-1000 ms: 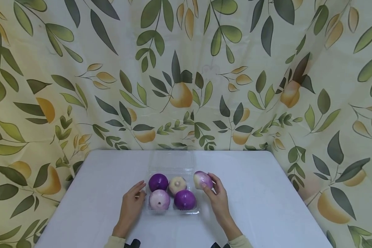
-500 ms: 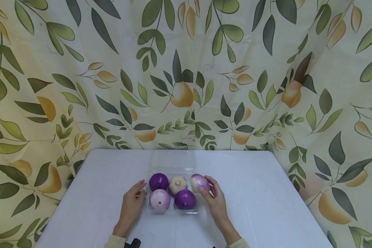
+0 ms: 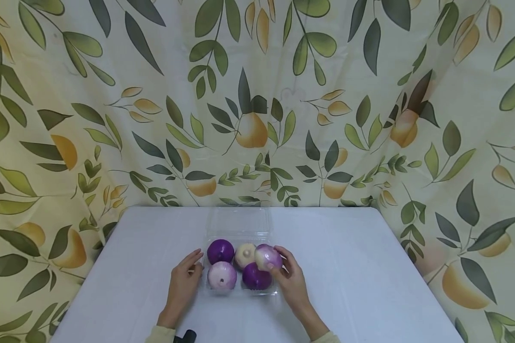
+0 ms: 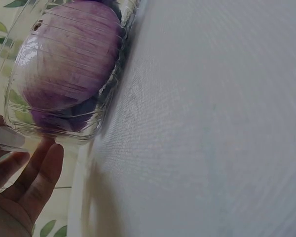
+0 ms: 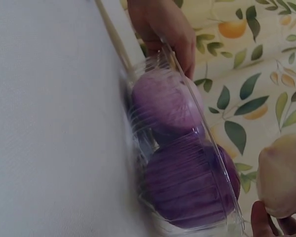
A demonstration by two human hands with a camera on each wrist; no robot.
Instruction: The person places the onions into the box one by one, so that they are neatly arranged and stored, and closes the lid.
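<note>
Your right hand (image 3: 288,281) grasps a purple-and-white onion (image 3: 268,257) with fingertips curled round its near right side, holding it just above the right half of the clear plastic tray (image 3: 240,228), over the gap between the pale onion (image 3: 244,255) and the dark purple onion (image 3: 255,277) already seated there. Your left hand (image 3: 183,283) rests with relaxed, straight fingers against the tray's left wall, holding nothing, just beside the near left onion (image 3: 221,276). Judged from its look, the onion in your grasp is firm and fairly light, round and smooth enough to roll or slip, so take it across its widest girth with fingers spread, as you do now. It is nearly a ball, so it has little long axis; its white end faces roughly left and near, the purple end far and right, though you cannot tell exactly where the stem points. The tray looks thin and springy and probably flexes or slides under a push, so steadying its wall seems wise. The far left onion (image 3: 220,250) sits deep purple in its corner, and the tray's lid (image 3: 238,220) lies open on the far side.
</note>
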